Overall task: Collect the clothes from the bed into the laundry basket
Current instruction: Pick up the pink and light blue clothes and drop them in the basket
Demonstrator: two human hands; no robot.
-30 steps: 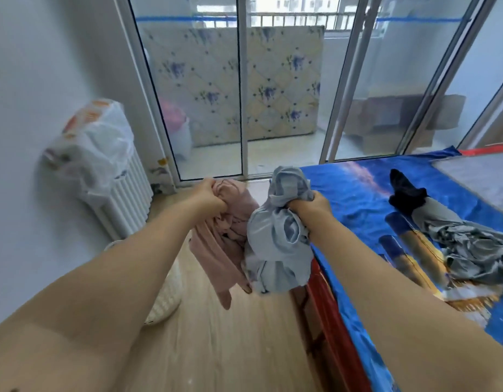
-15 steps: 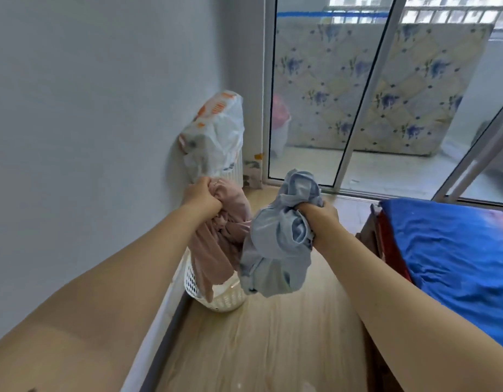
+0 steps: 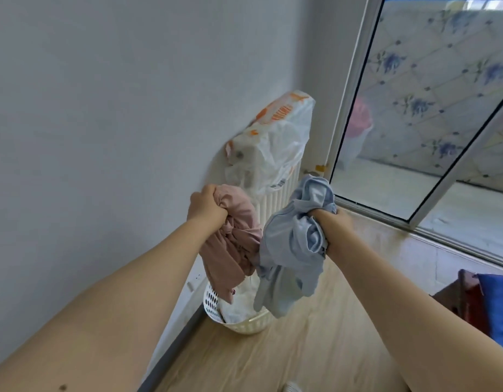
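Your left hand (image 3: 206,206): grip closed tight on pink garment (image 3: 233,244). Your right hand (image 3: 331,226): grip closed tight on blue garment (image 3: 289,250). Both garments hang above white laundry basket (image 3: 244,325) on floor (image 3: 301,355).

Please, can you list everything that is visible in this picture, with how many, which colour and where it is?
pink garment: one, dusty pink, hanging from the left fist above the basket
blue garment: one, light blue, bunched in the right fist, its tail hanging over the basket
laundry basket: one, white with holes, on the floor by the wall, something white inside
radiator: one, white, against the wall behind the basket
plastic bag: one, white with orange print, on top of the radiator
sliding glass door: one, white frame, at the right
bed: one, blue cover, only a corner at the right edge
floor: light wood
wall: pale grey, left
hands: left hand and right hand, both closed on clothes
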